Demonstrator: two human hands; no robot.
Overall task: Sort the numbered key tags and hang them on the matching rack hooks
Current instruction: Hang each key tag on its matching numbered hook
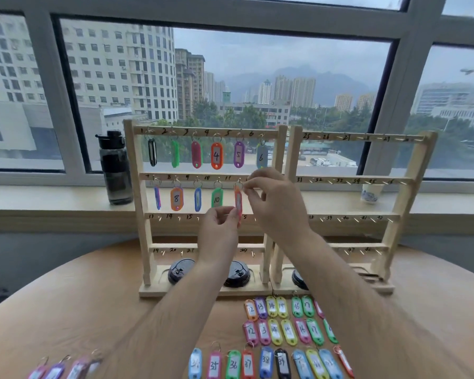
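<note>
**Orange tag at hook 11 — a light thing, held at two ends**

The left fingertips point(231, 214) are clamped on the lower end of the orange key tag point(238, 199), thumb against forefinger. Just above them the tag stands upright. Its metal ring point(239, 184) is at the second rail point(203, 176) of the rack, under the mark 11. The right fingertips point(246, 190) are drawn together just beside this ring; I cannot tell if they really pinch it — the picture is blurred there.

The tag looks like thin, stiff, smooth plastic. I judge it very light and free to swing, so the flat faces are the good place to hold.

The left hand point(219, 231) is below the tag and the right hand point(277, 203) beside the ring. Both forearms reach forward over the loose tags point(285, 332).
</note>
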